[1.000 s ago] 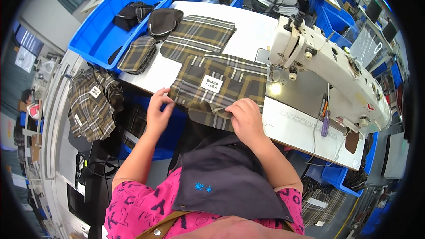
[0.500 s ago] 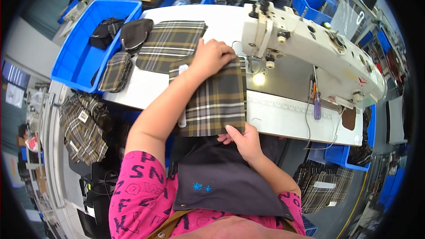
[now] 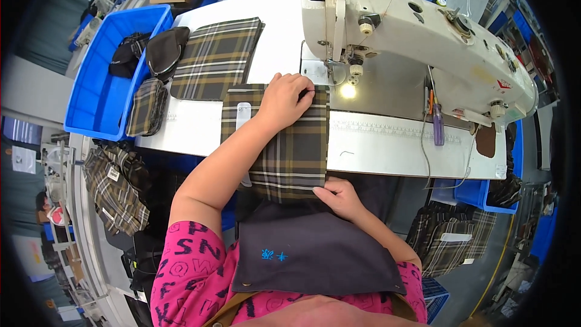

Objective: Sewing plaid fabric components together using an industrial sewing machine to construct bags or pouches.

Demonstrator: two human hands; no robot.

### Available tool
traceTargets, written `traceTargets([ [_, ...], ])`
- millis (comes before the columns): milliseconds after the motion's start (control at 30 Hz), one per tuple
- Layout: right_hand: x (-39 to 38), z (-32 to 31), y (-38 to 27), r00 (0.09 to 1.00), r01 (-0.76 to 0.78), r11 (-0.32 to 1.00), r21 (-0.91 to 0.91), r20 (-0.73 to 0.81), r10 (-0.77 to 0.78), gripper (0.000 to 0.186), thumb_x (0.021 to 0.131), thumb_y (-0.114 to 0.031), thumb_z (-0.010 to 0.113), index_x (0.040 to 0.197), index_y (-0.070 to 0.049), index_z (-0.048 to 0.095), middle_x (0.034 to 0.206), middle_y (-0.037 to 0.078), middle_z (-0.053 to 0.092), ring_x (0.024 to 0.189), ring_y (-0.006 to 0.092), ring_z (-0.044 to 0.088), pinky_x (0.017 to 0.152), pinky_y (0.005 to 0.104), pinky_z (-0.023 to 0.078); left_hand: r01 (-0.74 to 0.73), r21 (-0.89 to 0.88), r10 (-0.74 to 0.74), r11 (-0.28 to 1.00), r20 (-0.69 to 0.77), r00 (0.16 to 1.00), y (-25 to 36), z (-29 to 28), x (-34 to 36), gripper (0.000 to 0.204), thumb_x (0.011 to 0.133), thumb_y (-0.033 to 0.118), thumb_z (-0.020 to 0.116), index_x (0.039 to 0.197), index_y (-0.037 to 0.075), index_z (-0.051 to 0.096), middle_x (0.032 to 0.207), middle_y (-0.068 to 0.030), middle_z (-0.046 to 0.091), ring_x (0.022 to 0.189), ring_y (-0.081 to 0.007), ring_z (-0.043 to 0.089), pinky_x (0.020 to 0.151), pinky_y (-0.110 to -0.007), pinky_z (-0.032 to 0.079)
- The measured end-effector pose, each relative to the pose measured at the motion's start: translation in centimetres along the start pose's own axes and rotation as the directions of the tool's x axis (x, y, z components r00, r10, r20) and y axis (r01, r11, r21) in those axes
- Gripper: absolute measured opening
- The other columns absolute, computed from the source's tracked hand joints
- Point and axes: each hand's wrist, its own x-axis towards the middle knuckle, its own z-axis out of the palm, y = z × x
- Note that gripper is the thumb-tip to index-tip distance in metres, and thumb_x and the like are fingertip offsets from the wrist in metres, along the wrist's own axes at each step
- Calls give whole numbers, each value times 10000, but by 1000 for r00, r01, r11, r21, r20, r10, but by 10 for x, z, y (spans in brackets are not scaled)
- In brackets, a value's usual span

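Note:
A brown plaid fabric piece lies lengthwise on the white sewing table, its near end hanging over the front edge. My left hand lies flat on its far end, fingertips pinching the top right corner close to the needle of the white sewing machine. My right hand grips the fabric's near edge at the table front. A white label shows on the fabric beside my left forearm.
A stack of plaid pieces lies at the table's left. A blue bin with dark pouches stands further left. More plaid pieces hang at the left and lower right. A screwdriver lies under the machine arm.
The fabric has been turned from crosswise to lengthwise and slid toward the needle. My left hand moved up to its far end; my right hand dropped to its near edge.

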Motion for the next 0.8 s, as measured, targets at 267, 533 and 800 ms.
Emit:
traceTargets([
  [267,6,20,15,1000,-25,978,205,5,25,471,1015,-264,645,656,37,594,571,69,521,549,126,586,553,318,501,112,29,-114,993,130,985,-1,-4,18,130,882,219,734,887,102,679,825,-50,718,721,-276,603,851,-362,450],
  [533,9,18,16,998,-58,977,204,43,50,531,1049,-299,596,633,26,535,540,45,440,598,130,654,521,296,446,155,36,-159,987,121,980,0,-4,22,128,883,221,733,872,101,688,816,-49,722,720,-275,617,885,-364,466],
  [800,9,20,19,997,-65,974,216,57,54,523,1059,-297,575,639,11,534,538,23,430,607,114,657,492,290,391,176,19,-177,984,126,976,2,-2,21,139,898,208,728,894,84,666,815,-59,715,749,-289,658,1065,-437,422],
])
